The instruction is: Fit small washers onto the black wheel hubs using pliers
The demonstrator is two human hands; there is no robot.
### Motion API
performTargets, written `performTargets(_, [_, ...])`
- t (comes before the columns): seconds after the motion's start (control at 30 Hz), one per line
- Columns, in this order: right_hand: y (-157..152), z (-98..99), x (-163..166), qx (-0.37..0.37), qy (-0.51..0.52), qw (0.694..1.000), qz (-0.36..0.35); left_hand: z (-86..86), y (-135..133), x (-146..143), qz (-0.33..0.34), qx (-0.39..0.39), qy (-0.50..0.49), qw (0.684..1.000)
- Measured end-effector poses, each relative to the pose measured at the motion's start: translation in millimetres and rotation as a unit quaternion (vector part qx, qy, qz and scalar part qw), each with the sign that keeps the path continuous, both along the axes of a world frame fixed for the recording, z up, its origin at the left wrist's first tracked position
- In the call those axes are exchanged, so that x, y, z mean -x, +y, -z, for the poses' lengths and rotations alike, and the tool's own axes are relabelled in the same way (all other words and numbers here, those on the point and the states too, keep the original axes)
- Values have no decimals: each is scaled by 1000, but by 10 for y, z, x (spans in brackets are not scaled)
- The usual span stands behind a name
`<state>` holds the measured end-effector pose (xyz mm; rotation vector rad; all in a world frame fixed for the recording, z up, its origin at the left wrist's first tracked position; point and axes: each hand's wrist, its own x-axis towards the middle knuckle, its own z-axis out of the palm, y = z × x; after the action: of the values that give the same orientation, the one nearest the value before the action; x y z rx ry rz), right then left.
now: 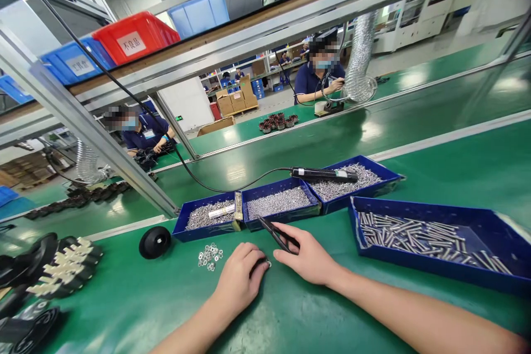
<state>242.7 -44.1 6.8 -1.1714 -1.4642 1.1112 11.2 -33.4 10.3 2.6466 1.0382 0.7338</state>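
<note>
My right hand (309,254) rests on the green bench and grips black tweezers (276,232), whose tips point up and to the left. My left hand (240,279) lies curled beside it, fingertips pinching a small silver washer (269,264) against the mat. A small heap of loose washers (210,256) lies just left of my left hand. A round black cap (155,241) sits further left.
Several blue trays of screws and pins stand behind my hands: (205,215), (280,203), (352,180), (431,240). A black electric screwdriver (323,174) lies on one tray, cable trailing left. Black-and-white wound parts (66,268) sit at left. Two people work across the conveyor.
</note>
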Motion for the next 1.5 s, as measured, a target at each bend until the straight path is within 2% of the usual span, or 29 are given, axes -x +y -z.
performTargets(0.13, [7, -7, 11, 1, -4, 1000, -6, 3, 10, -3, 23, 27, -10, 999])
performTargets(0.37, [11, 32, 24, -6, -2, 1000, -7, -59, 17, -56, -42, 127, -21, 991])
performTargets(0.57, [33, 54, 34, -13, -7, 1000, -6, -2, 52, -69, -37, 88, 2, 995])
performTargets(0.67, [35, 57, 31, -13, -4, 1000, -6, 6, 123, -37, -50, 135, -61, 988])
performTargets(0.73, [27, 47, 17, -12, -2, 1000, -12, -12, 174, 0, -73, 197, -119, 970])
performTargets(0.8, [10, 22, -11, -16, -15, 1000, -13, -42, 209, 46, -112, 276, -194, 935])
performTargets(0.9, [-29, -27, -70, -59, -94, 994, -13, -102, 218, 115, -160, 410, -332, 834])
performTargets(0.97, [-58, -54, -103, -106, -164, 981, -19, -147, 197, 148, -173, 464, -400, 771])
performTargets(1.07, [-98, -66, -115, -162, -220, 961, -36, -203, 140, 166, -189, 485, -455, 723])
performTargets(1.17, [-128, -46, -92, -184, -232, 954, -53, -225, 83, 155, -191, 490, -472, 708])
performTargets(1.3, [-140, 3, -81, -218, -274, 935, -58, -234, 46, 133, -168, 490, -469, 715])
performTargets(1.43, [-120, 45, -128, -301, -351, 886, -32, -251, 39, 123, -165, 490, -475, 712])
performTargets(1.5, [-111, 56, -156, -346, -376, 860, -19, -252, 34, 125, -168, 474, -477, 720])
